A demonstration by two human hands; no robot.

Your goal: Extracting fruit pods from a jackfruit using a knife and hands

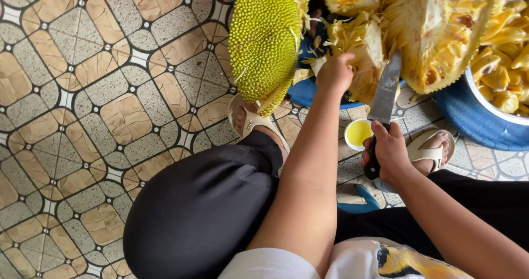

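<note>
My left hand [334, 72] is closed on a yellow, fibrous chunk of cut jackfruit [358, 53] lying on a blue tray [306, 91]. My right hand [389, 149] grips the black handle of a large knife [384, 94], blade pointing up toward the fruit. A big piece with spiky green rind [263, 39] stands to the left of my left hand. Another opened section with yellow flesh [435, 31] lies to the right of the blade.
A metal bowl [485, 100] of yellow jackfruit pods sits on a blue mat at the right. A small white cup of yellow liquid [358, 133] stands on the patterned tile floor [99, 108] between my sandalled feet. My knees in black trousers fill the foreground.
</note>
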